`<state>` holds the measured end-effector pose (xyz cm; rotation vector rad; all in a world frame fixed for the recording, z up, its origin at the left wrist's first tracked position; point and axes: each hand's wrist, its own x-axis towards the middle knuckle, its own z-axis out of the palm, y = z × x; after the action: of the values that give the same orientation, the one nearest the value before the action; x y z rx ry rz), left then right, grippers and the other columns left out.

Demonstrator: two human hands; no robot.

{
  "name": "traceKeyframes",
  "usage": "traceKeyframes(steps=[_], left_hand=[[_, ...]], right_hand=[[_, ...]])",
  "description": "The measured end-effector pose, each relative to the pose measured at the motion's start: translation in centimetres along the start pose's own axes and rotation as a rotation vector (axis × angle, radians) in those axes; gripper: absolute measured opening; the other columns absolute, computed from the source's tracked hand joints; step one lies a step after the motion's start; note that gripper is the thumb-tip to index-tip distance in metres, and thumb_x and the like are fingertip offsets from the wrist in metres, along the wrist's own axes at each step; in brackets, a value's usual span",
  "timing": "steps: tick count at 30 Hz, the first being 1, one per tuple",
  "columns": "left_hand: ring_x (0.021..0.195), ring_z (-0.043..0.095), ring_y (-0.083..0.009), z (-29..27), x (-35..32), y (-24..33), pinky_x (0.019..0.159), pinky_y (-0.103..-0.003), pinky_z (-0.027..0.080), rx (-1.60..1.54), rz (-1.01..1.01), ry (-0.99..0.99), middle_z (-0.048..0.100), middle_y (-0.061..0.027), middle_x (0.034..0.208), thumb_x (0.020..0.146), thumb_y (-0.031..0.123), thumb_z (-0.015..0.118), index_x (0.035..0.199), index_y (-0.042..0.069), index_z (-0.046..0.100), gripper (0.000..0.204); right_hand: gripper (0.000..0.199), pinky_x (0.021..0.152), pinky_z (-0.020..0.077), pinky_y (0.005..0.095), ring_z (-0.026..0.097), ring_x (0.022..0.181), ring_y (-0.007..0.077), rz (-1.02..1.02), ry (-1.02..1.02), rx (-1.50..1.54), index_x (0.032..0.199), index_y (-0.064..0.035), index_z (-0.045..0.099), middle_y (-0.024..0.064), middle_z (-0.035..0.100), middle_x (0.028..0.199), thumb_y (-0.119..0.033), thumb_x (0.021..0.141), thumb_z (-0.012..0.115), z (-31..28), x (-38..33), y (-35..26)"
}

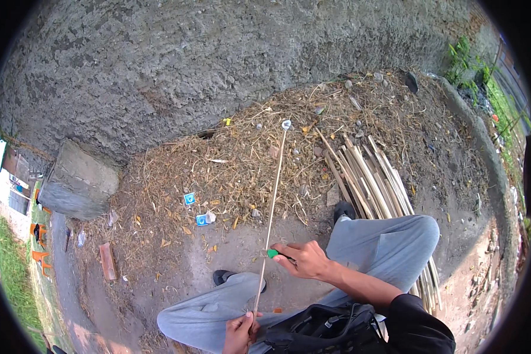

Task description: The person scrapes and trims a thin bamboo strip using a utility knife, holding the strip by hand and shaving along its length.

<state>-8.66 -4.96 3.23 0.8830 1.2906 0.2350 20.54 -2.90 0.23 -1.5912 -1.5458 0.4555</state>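
A long, thin, pale stick [276,183] runs from my lap out across the ground, its far end near a whitish round thing [286,124]. Low in the head view, my left hand [238,333] is closed around the stick's near end. Further up its length, my right hand [305,259] grips a small green tool [272,253] that lies against the stick. Most of that tool is hidden by the fingers, so its kind cannot be made out.
To the right of my legs lies a bundle of pale split sticks [371,180]. Dry straw and litter, with blue packets [189,199], cover the ground before a rough grey wall [177,65]. A concrete block [82,180] and a brick [108,262] are at the left. A black bag [324,330] rests on my lap.
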Motion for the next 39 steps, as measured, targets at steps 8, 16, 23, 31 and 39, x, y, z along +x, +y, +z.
traceKeyframes(steps=[8,16,23,31,39], left_hand=[[0.046,0.035,-0.005,1.1,0.7,1.1,0.042,-0.023,0.025,-0.123,0.01,-0.035,0.044,0.0056,0.06,0.104,0.034,0.049,0.096,0.006,0.065,0.033],[0.045,0.034,-0.0046,1.7,-1.6,0.6,0.042,-0.023,0.025,0.034,0.124,-0.001,0.042,0.0054,0.057,0.103,0.037,0.051,0.083,0.007,0.062,0.037],[0.043,0.037,-0.0042,0.1,-3.6,-1.2,0.039,-0.023,0.027,0.159,0.11,-0.025,0.043,0.004,0.052,0.103,0.041,0.05,0.068,0.009,0.055,0.047],[0.041,0.035,-0.0045,0.8,-5.9,-0.5,0.037,-0.022,0.025,0.12,0.007,-0.019,0.041,0.004,0.05,0.103,0.041,0.049,0.062,0.011,0.051,0.05],[0.041,0.035,-0.0044,-0.5,-6.2,-1.8,0.038,-0.022,0.025,0.111,-0.056,-0.023,0.041,0.0041,0.05,0.105,0.036,0.046,0.062,0.012,0.049,0.048]], right_hand=[[0.028,0.043,0.0487,0.0428,0.062,0.05,0.0328,-0.003,0.001,-0.041,0.112,-0.0143,0.066,0.0097,0.066,0.068,-0.036,0.094,0.061,0.3,-0.2,0.0],[0.024,0.043,0.0472,0.0413,0.06,0.048,0.0309,0.046,0.098,-0.116,0.11,-0.0132,0.067,0.0083,0.065,0.066,-0.03,0.092,0.065,-1.0,0.8,1.3],[0.023,0.044,0.0467,0.0439,0.062,0.051,0.0328,0.107,0.235,-0.121,0.109,-0.0146,0.068,0.0086,0.066,0.067,-0.031,0.094,0.063,-2.1,1.9,3.3],[0.028,0.049,0.0498,0.045,0.064,0.055,0.0348,0.271,0.182,-0.207,0.108,-0.0135,0.069,0.0116,0.068,0.07,-0.036,0.095,0.06,-1.7,2.6,5.2],[0.031,0.053,0.0501,0.0445,0.065,0.057,0.0356,0.436,0.224,-0.224,0.108,-0.0102,0.073,0.0174,0.062,0.06,-0.035,0.096,0.058,-1.5,3.0,6.9]])
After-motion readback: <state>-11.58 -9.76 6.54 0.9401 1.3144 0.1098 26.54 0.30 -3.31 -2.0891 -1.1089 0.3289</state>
